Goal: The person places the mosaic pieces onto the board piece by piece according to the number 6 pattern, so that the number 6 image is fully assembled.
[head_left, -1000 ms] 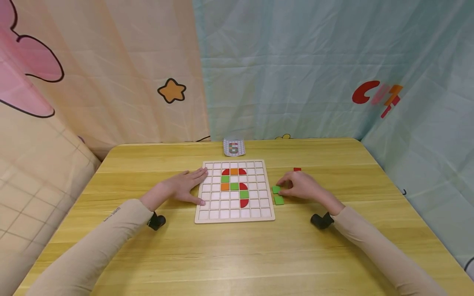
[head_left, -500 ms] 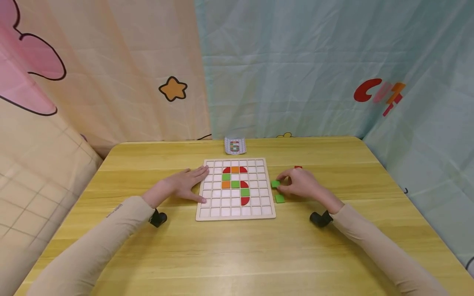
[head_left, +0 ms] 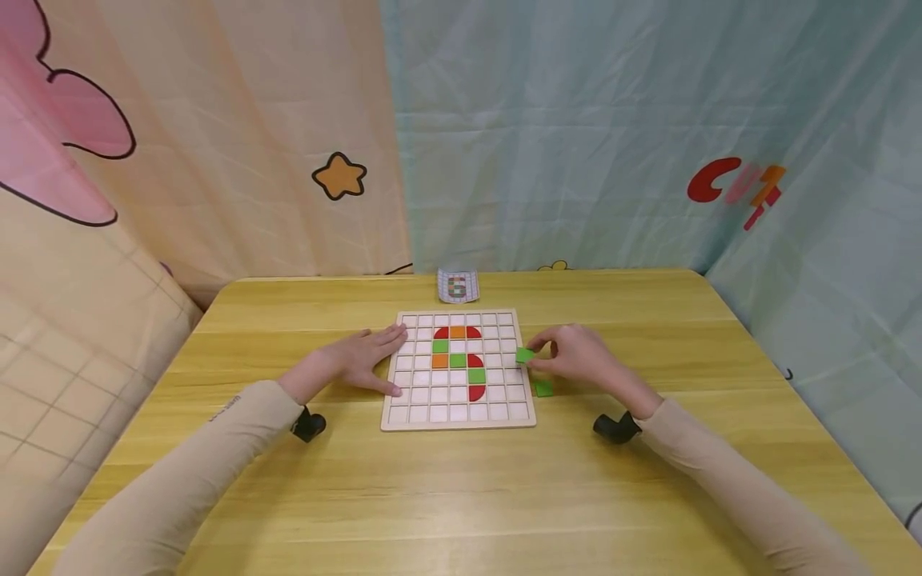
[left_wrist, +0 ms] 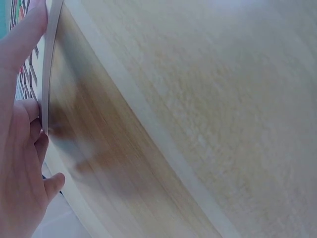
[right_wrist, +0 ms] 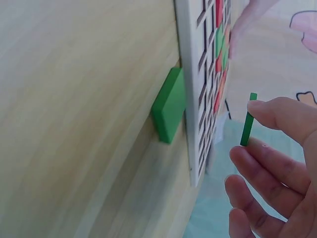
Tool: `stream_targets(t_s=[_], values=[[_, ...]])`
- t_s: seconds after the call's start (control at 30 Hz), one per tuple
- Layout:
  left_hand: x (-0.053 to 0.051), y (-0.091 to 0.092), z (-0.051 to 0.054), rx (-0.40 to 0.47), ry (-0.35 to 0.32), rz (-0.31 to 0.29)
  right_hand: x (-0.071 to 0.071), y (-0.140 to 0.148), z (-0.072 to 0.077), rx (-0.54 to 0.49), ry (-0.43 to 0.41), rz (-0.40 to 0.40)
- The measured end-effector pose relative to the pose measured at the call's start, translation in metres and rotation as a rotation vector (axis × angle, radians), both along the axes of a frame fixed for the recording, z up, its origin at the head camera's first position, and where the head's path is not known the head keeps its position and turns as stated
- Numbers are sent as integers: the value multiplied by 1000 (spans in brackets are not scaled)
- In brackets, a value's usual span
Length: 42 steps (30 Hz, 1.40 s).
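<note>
My right hand pinches a green square tile between thumb and fingers, raised by the right edge of the grid board. A second green tile lies on the table against that edge; in the right wrist view this loose green tile shows near the board's side. Spread over the board's left edge, my left hand rests with straight fingers and thumb. Red, orange and green pieces fill several cells in the board's middle, among them an orange tile.
Behind the board lies a small pattern card with a coloured figure on a grid. The wooden table reaches back to a printed curtain. Each wrist wears a black camera, such as the right one.
My right hand has lifted the green tile off the table and carried it left to the board's right edge. The red piece behind that hand is now hidden. The left hand stays put.
</note>
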<state>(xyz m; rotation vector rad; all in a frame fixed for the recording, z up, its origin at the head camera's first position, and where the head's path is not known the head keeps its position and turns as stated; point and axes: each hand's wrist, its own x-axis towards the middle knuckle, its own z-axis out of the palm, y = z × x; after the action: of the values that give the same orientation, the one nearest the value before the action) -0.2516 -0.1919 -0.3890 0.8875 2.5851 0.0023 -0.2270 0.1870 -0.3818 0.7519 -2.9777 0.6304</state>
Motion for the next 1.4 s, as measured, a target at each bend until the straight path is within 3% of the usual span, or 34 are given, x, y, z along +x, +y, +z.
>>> stream_targets(t_s=[0.27,0.8,1.4], values=[[1,1,1,-8,3,-11,4,-19,1,-56,-41,0],[-3,-1,-2,-17,6,-6,8,-55,4,-27,26,75],[-1,-3,-3,11,15,-19,13,-79,-2,-59,-69,129]])
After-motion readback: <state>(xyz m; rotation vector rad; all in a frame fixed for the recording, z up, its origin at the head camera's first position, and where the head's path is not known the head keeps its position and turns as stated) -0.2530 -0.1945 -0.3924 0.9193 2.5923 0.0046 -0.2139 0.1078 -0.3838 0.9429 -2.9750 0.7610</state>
